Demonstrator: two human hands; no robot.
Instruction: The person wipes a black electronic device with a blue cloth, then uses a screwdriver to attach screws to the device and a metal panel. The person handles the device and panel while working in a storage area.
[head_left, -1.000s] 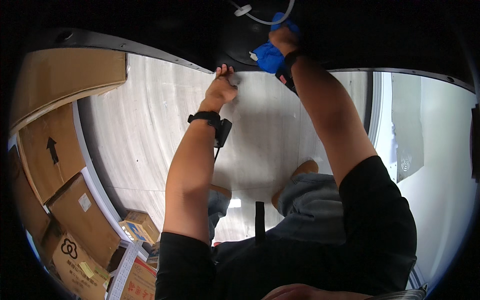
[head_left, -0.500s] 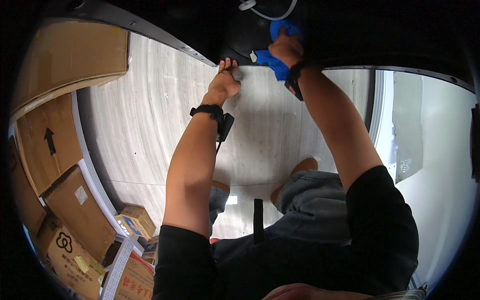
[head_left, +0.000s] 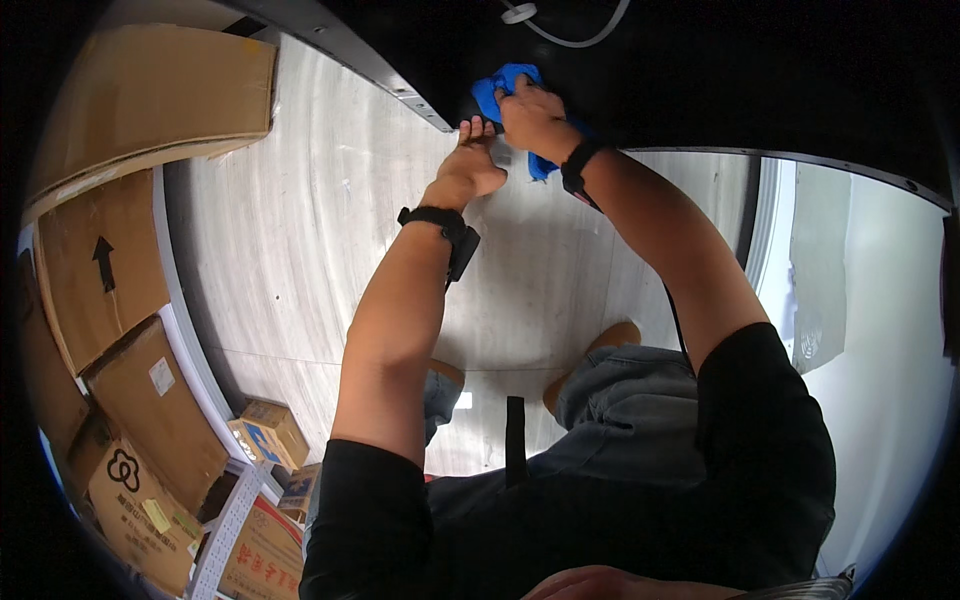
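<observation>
My right hand (head_left: 532, 115) presses a crumpled blue cloth (head_left: 508, 82) against a large black surface (head_left: 680, 90), near its front edge. One end of the cloth hangs down past that edge, below the palm. Just left of it, my left hand (head_left: 474, 162) rests its outstretched fingertips on the same edge, with nothing seen in it. Its thumb points toward the cloth, and the two hands are close together. A black strap with a small device (head_left: 458, 242) is round my left wrist, and another black strap (head_left: 577, 165) circles my right wrist.
Cardboard boxes (head_left: 150, 110) are stacked along the left side, with smaller boxes (head_left: 270, 432) near a white shelf frame (head_left: 232, 530). A pale cable with a white disc (head_left: 518, 14) lies on the black surface. Light wood-look floor (head_left: 330, 230) lies below; a white panel (head_left: 880, 350) stands on the right.
My right hand has slid the blue cloth leftward over the black surface, close to my left hand. The left hand stays on the edge. The whole view has shifted slightly.
</observation>
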